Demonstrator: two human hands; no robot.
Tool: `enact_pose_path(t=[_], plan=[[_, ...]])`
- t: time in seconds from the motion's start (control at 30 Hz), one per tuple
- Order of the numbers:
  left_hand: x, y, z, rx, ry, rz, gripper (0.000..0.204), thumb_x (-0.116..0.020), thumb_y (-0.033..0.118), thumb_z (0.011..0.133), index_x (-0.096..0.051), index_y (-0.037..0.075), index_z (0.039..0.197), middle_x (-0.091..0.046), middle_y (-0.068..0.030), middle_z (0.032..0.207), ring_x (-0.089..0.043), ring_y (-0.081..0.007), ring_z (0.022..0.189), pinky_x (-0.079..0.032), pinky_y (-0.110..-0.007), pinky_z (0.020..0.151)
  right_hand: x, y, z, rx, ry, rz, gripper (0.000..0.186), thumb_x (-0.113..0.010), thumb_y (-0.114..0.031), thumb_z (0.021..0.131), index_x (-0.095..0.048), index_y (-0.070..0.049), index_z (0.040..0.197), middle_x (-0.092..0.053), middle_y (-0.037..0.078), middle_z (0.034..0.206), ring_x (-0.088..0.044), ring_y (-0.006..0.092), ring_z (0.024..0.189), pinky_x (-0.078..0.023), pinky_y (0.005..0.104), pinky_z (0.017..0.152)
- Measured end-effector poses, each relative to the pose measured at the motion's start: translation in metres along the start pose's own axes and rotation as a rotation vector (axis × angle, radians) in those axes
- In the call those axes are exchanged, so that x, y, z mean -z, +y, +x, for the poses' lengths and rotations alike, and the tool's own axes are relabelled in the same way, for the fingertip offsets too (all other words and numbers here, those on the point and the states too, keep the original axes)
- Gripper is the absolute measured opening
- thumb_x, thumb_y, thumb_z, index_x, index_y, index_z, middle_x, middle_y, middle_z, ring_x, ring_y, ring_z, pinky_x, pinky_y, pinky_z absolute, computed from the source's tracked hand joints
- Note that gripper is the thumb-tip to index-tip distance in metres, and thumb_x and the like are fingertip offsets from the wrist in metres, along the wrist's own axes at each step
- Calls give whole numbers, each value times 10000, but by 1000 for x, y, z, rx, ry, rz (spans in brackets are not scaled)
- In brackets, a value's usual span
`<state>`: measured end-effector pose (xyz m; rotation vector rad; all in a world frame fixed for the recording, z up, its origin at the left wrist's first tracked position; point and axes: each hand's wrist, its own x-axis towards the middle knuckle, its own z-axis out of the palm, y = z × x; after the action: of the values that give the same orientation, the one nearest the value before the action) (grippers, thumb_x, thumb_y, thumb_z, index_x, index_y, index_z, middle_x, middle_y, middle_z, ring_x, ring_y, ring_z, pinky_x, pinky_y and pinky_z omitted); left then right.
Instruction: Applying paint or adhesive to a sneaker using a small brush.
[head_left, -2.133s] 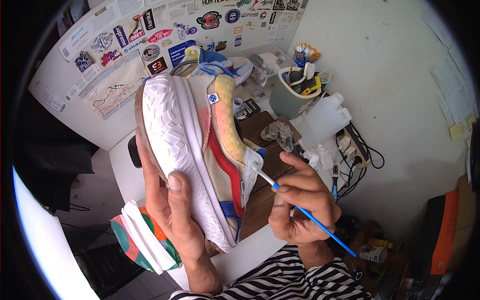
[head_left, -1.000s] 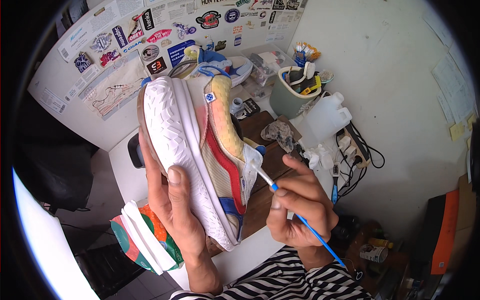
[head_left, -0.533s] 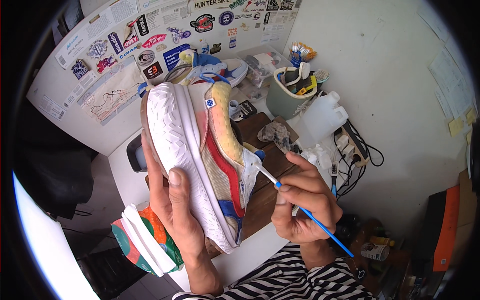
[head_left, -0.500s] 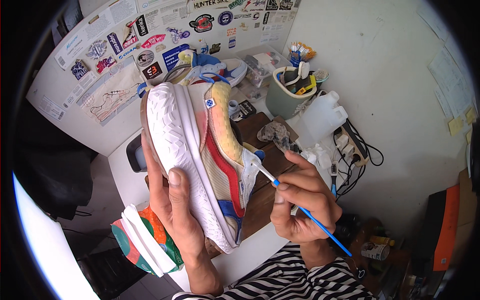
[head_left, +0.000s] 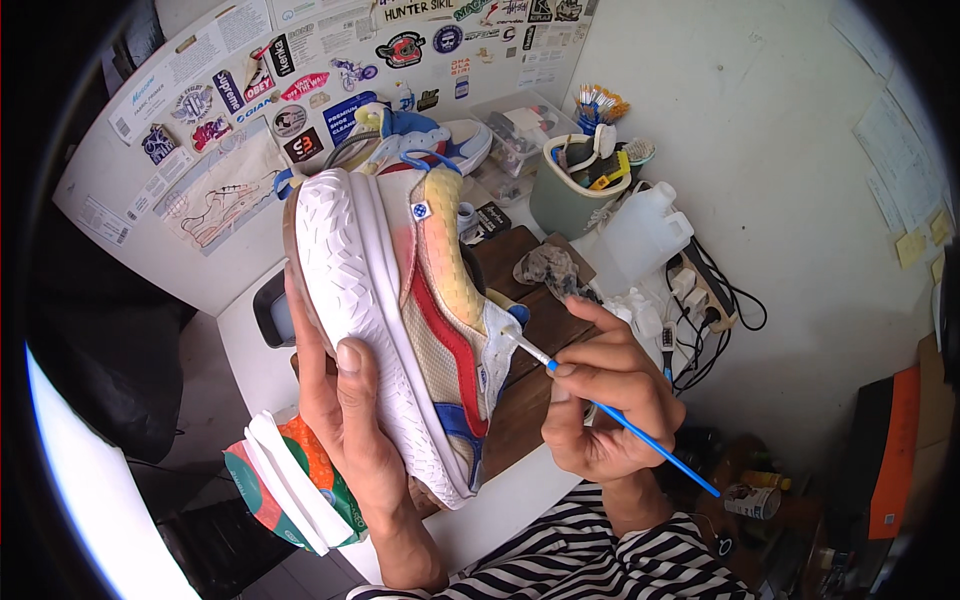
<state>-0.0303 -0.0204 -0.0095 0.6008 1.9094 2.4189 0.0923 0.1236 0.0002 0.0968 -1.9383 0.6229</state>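
A beige sneaker [head_left: 432, 290] with a white sole, red stripe and yellow woven collar is held up on its side above the table. My left hand [head_left: 362, 425] is closed around its sole, thumb on the tread side and fingers going behind it. In my right hand [head_left: 615, 400] a thin paintbrush [head_left: 640, 437] with a blue handle is pinched between thumb and fingers. The brush's tip touches the pale bluish-white heel piece [head_left: 498, 345] of the sneaker. The far side of the shoe is hidden.
Behind the held shoe rests another sneaker [head_left: 410, 135]. A green bucket [head_left: 560, 200] of brushes, a translucent jug [head_left: 645, 235] and a crumpled cloth [head_left: 548, 268] stand to the right. A tissue pack [head_left: 320, 480] lies by my left wrist; a dark tray [head_left: 268, 310] sits left.
The brush's handle end has swung slightly right and upward, its tip shifting a little on the heel piece. The sneaker and my left hand stay nearly where they were.
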Motion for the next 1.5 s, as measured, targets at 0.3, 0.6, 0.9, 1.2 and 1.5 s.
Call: enact_pose_path(t=[0.3,0.6,0.9,1.2,1.5], plan=[[-2,3,-1,7,-1,8,750,-557,359,1049,-337,-77,1618,-420,-254,1635,-413,-314,1503,-236,-442,1260,-1,-2,5,2,16,17,89,-680,42,918,-624,32,987,-697,171,804,-683,231,692,-600,611,937],[1,1,-3,0,17,12,748,-563,356,1049,-337,-69,1622,-429,-257,1627,-423,-311,1497,-247,-441,1256,3,3,1,13,10,-3,90,-668,44,905,-625,30,983,-698,170,827,-679,228,679,-589,618,951],[-1,2,-1,16,12,14,739,-553,347,1055,-333,-71,1623,-407,-249,1645,-407,-310,1510,-235,-438,1262,8,4,-3,4,-12,-31,92,-654,43,903,-625,35,989,-691,161,821,-691,235,692,-590,621,952],[-6,0,1,-28,20,41,776,-514,370,1064,-251,-66,1650,-317,-250,1692,-306,-322,1568,-163,-443,1286,9,9,-5,-12,-6,-5,147,-676,63,873,-633,15,1005,-695,134,819,-695,223,703,-594,588,968],[3,-31,-12,204,326,-124,834,-405,538,1107,-204,-56,1658,-305,-182,1697,-293,-258,1570,-204,-383,1293,26,12,-31,-428,277,475,184,-609,68,992,-587,60,1174,-723,190,878,-707,193,770,-582,497,1022]])
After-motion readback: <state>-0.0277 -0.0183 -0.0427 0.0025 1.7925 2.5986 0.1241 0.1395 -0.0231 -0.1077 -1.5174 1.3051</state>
